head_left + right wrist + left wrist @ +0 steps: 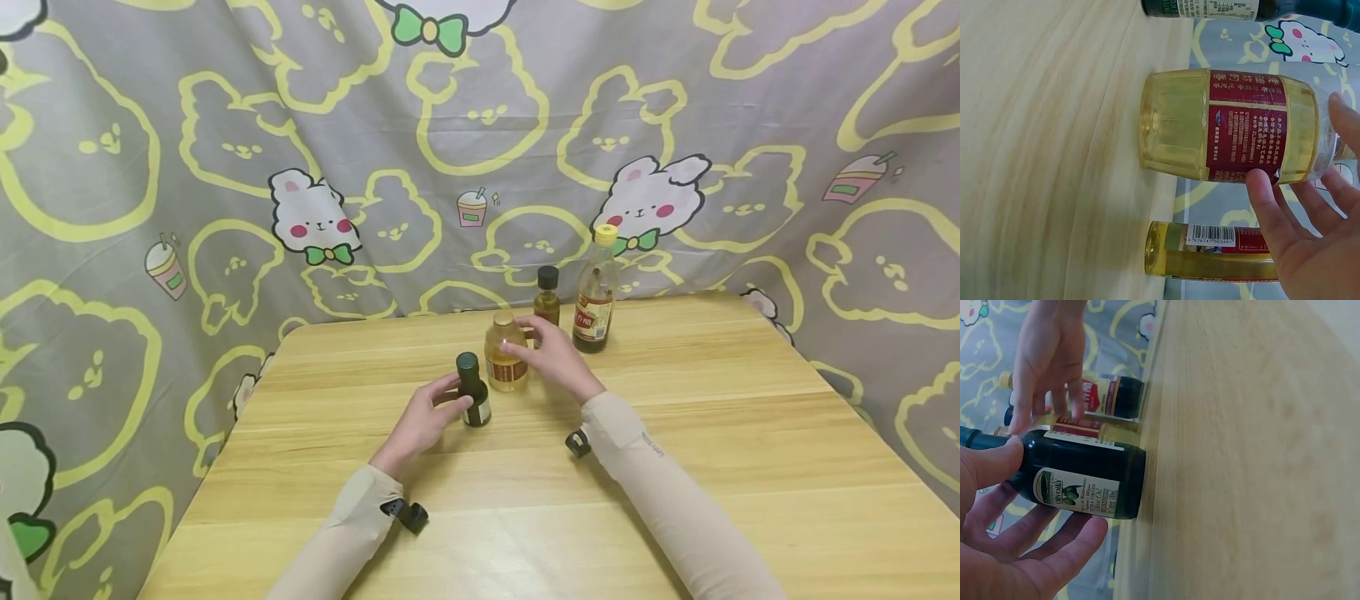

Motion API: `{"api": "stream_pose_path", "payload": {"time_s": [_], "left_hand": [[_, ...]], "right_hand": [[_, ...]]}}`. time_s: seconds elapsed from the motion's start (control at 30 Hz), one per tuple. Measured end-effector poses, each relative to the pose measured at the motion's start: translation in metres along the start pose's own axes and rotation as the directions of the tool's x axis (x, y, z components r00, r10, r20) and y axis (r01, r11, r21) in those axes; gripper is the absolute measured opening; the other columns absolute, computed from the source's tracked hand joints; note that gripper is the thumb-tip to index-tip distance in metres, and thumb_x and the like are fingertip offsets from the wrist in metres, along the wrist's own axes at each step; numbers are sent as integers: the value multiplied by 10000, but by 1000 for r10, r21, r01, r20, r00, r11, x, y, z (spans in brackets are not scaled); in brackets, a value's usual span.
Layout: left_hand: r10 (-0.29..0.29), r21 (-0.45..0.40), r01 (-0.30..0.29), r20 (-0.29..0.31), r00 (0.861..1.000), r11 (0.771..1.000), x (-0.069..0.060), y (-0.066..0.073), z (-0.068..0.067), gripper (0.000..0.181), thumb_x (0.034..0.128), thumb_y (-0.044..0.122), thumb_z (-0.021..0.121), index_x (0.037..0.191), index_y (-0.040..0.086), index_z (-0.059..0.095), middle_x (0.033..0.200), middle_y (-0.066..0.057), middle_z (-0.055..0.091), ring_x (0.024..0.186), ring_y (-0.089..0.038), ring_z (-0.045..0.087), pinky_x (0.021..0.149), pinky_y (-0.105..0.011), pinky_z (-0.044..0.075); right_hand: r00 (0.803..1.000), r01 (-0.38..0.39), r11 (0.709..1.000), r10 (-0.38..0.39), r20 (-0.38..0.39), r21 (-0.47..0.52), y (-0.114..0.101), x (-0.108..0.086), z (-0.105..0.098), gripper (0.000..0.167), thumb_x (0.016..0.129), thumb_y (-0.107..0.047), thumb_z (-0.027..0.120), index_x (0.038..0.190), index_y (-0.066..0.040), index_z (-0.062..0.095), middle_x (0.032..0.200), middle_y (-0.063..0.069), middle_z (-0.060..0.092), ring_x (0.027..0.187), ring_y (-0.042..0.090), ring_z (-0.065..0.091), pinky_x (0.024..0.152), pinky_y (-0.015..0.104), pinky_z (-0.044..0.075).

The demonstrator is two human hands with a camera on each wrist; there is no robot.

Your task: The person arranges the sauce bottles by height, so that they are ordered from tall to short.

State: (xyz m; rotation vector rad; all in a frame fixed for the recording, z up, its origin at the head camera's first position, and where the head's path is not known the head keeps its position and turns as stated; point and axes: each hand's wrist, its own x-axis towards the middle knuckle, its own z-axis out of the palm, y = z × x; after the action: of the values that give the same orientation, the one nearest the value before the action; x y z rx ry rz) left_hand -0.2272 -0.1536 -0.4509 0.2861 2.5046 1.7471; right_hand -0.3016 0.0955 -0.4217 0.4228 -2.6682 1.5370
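Observation:
A dark green olive oil bottle [1082,481] stands upright on the table. My left hand [427,421] curves round it from the left, its thumb at the bottle's shoulder and its fingers behind. Just to the right and farther back is a squat clear bottle of yellow cooking oil [1175,125] with a red label. My right hand [555,354] holds this one from the right, the thumb near its upper part and the fingers spread round the far side. Both bottles stand on the tabletop. Some fingertip contacts are hidden behind the bottles.
Behind my right hand stands a slim oil bottle [547,300] with a black cap. Right of it is a taller yellow-capped bottle [592,312] of dark liquid. The wooden table [360,358] reaches back to a patterned grey curtain [405,142].

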Motion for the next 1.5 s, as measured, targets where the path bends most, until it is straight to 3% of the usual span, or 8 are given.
{"api": "stream_pose_path", "payload": {"time_s": [0.9,1.5], "left_hand": [[4,-13,-4,7,1000,1000,-1,2,-1,460,976,185,705,1421,125,607,1425,-150,608,1303,-389,572,1046,-560,497],[-7,-9,7,10,1000,1000,0,1,-1,476,967,195,718,1426,140,605,1433,-135,605,1320,-379,563,1056,-561,491]], "right_hand": [[984,12,999,-18,-177,-40,-9,20,19,652,916,-384,770,1432,-50,555,1452,153,587,1287,348,592,1106,515,458],[979,-31,997,17,-205,-68,-10,29,23,652,935,-380,747,1459,-57,532,1470,164,572,1316,356,570,1143,514,420]]}}
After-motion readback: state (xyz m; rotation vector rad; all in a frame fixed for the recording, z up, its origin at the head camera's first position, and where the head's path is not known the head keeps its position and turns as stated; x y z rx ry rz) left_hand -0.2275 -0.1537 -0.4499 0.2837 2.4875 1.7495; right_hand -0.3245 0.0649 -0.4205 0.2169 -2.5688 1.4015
